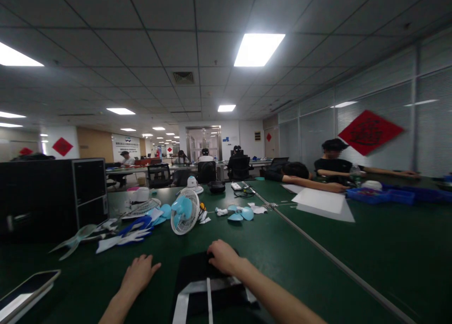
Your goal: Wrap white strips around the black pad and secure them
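Green table (282, 253): black item (190, 267) beneath right hand (222, 257), grip can't be told (fingertips hidden); left hand (139, 273) empty, fingers slightly apart. Beyond, fan (184, 212) and loose blue blades (247, 213) lie unjoined.

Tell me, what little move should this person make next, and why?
Probably slide the left hand across to the black item with the pale straps: the right hand is at its far edge, while the left lies beside it on the green table, apparently holding nothing. Two hands would likely steady it better.
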